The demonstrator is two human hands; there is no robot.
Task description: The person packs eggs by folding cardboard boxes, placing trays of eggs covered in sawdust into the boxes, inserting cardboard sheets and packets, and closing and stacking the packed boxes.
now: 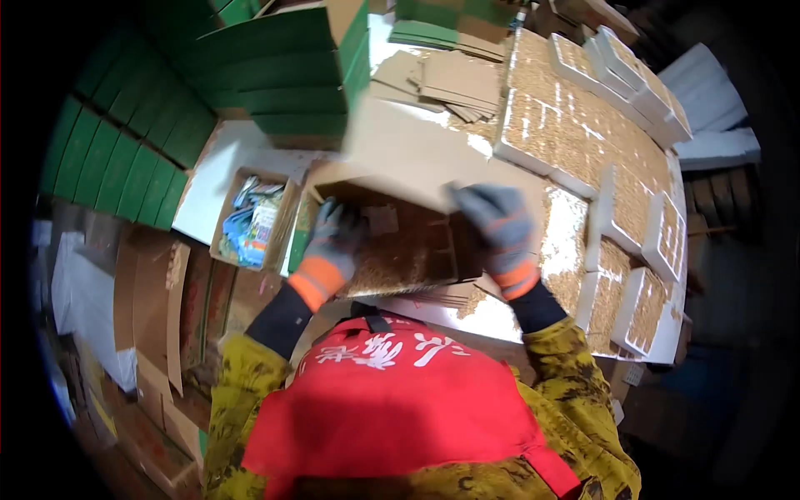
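Observation:
An opened cardboard box (408, 237) with a dark brown inside lies right in front of me. A small pale label and some loose grain-like bits show in it. My left hand (336, 237), in a grey and orange glove, grips the box's left side, its fingers reaching over the wall. At the right side is my right hand (498, 233), gloved alike and smeared by motion; whether its fingers close on the box edge I cannot tell. A pale cardboard flap or sheet (408, 158), also blurred, stretches behind the box.
Green boxes (283, 75) are stacked at the back left. A small carton (250, 218) of colourful packets stands on the left. Flat cardboard pieces (454, 82) lie at the back. White trays (629, 200) filled with tan bits line the right, with loose bits (567, 250) scattered nearby.

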